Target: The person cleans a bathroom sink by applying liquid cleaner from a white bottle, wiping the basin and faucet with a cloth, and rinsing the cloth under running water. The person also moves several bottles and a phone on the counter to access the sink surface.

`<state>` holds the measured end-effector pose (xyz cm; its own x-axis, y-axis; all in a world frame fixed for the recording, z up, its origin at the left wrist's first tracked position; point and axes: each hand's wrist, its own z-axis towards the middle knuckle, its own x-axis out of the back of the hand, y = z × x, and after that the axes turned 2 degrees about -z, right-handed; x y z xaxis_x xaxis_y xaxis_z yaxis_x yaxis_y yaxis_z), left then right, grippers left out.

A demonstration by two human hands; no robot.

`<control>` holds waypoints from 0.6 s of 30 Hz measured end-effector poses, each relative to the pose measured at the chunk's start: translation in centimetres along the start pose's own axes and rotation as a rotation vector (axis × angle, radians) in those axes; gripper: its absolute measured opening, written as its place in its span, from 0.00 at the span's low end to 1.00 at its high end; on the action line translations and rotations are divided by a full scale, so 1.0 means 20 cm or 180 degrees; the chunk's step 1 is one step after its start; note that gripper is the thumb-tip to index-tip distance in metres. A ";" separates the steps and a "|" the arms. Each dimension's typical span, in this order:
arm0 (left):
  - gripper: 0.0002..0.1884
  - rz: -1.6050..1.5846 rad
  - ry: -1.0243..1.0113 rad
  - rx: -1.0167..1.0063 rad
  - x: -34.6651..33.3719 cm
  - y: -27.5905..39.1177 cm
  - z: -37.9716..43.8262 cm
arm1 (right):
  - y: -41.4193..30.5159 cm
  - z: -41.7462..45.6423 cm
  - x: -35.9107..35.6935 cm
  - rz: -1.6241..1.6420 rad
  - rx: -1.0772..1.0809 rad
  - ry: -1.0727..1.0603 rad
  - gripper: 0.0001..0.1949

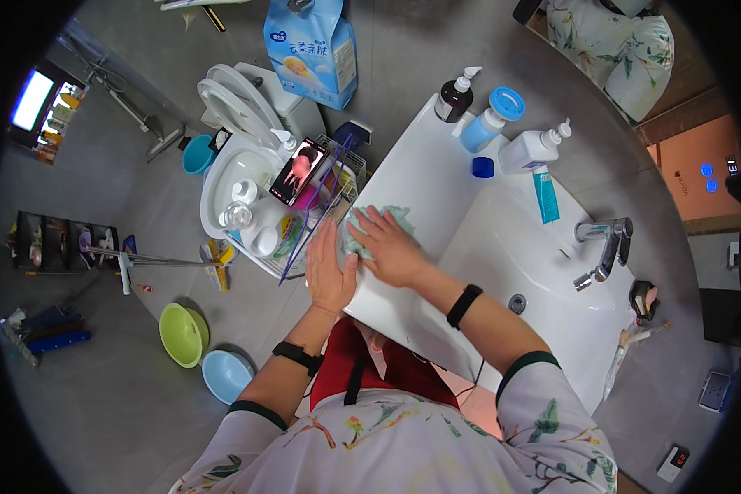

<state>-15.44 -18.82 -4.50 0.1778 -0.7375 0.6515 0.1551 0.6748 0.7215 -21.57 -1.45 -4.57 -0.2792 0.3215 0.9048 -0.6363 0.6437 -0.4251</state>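
Observation:
A pale green cloth (401, 217) lies bunched on the left end of the white washbasin counter (435, 185). My right hand (388, 246) rests on it, palm down, with the fingers somewhat spread. My left hand (331, 265) is at the counter's left edge, fingers pointing away from me and the thumb apart; its thumb is close to the cloth, and whether it touches the cloth I cannot tell. Beyond the hands, a phone (299, 171) with a lit screen leans among bottles and a wire basket (352, 162) over the toilet.
Along the counter's back stand a dark pump bottle (454, 100), a blue bottle (481, 131), a white pump bottle (528, 151), a blue cap (483, 167) and a teal tube (546, 196). A chrome faucet (611, 244) is at right. Green (182, 335) and blue (227, 375) basins sit on the floor.

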 end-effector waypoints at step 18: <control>0.34 -0.0438 0.0084 -0.0363 0.00 -0.04 0.00 | 0.05 0.24 -0.08 -0.0459 -0.0762 0.0561 0.29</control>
<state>-15.50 -19.30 -5.03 0.1726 -0.8231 0.5410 0.2888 0.5674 0.7712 -25.17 -4.58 -6.42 -0.0565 0.3168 0.9468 -0.4672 0.8297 -0.3055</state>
